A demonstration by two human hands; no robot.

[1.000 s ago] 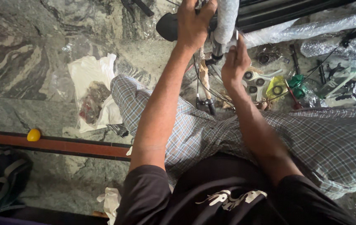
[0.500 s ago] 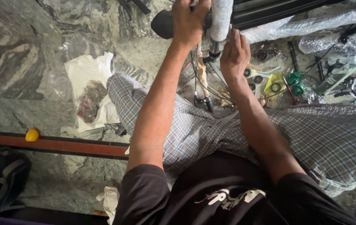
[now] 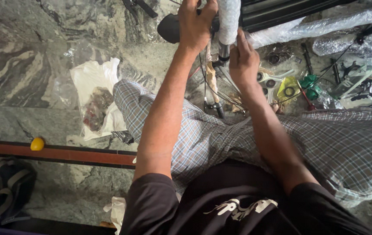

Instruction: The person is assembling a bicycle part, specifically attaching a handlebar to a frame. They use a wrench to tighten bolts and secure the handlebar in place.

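Wrapped tube (image 3: 229,19) top out of frame

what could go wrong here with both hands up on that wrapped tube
The white foam-wrapped tube is steadied only by the left hand and right hand; it might tip onto the thin black cables below. Small metal rings and parts lie loose beside the knee and could scatter.

The floor (image 3: 29,56) is polished marble, glossy and veined grey-white. A tube (image 3: 229,19) at twelve o'clock wears matt white foam wrap; beside it lies clear, crinkled plastic film (image 3: 325,24). The trousers (image 3: 346,148) are soft checked cloth. A bag (image 3: 92,93) at ten o'clock is thin white plastic.
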